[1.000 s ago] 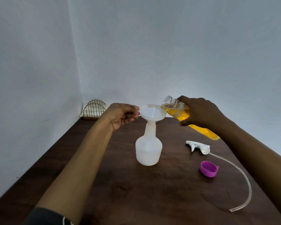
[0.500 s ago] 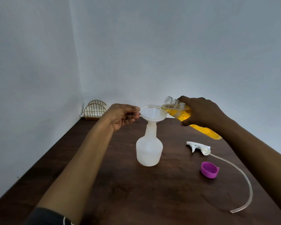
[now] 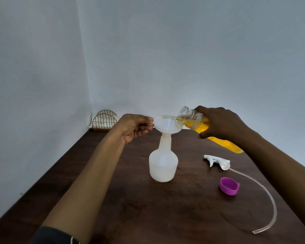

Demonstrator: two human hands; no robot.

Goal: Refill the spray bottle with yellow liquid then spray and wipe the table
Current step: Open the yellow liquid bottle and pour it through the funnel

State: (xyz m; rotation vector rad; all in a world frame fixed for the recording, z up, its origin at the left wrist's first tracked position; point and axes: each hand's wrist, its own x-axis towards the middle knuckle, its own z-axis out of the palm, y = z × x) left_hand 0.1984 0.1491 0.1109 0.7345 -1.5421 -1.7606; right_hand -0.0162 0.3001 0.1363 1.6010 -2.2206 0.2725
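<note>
White spray bottle (image 3: 163,166) stands on the table (image 3: 130,208), a funnel (image 3: 167,125) in its neck. The left hand (image 3: 134,128) has its grip pinched on the funnel rim. The right hand (image 3: 222,124) has its grip wrapped round a tilted bottle of yellow liquid (image 3: 197,125), mouth at the funnel. A sprayer head (image 3: 217,160) and purple cap (image 3: 229,186) lie to the right.

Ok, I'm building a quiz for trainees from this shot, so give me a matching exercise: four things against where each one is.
Things
1. funnel
2. purple cap
3. spray head
4. yellow-liquid bottle

Places
A. lying on the table, long tube trailing from it
B. seated in the neck of the white spray bottle, rim pinched by the left hand
C. tilted in the right hand, mouth over the funnel
D. on the table, nearer the camera than the spray head

Pairs: 1-B, 2-D, 3-A, 4-C
</note>
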